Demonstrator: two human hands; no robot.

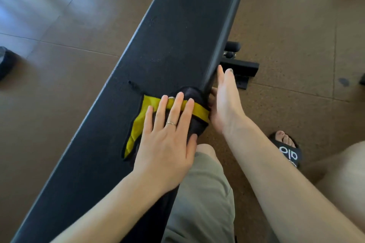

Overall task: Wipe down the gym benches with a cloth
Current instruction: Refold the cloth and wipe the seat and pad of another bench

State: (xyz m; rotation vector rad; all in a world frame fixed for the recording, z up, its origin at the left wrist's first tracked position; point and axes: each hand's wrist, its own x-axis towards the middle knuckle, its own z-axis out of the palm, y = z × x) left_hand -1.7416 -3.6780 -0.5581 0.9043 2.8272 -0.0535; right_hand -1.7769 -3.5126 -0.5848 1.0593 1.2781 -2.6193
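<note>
A long black padded gym bench (173, 33) runs from the lower left to the upper middle of the head view. A dark cloth with yellow bands (144, 110) lies on its pad near the right edge. My left hand (167, 136) presses flat on the cloth with straight, spread fingers, a ring on one of them. My right hand (227, 100) rests against the bench's right side edge, fingers straight and pointing forward, next to the cloth's end.
The bench's black metal frame and foot (242, 66) stick out to the right on the brown floor. My knee in khaki shorts (205, 183) is against the bench, my sandalled foot (286, 148) to the right. A dark object (5, 61) sits at the left edge.
</note>
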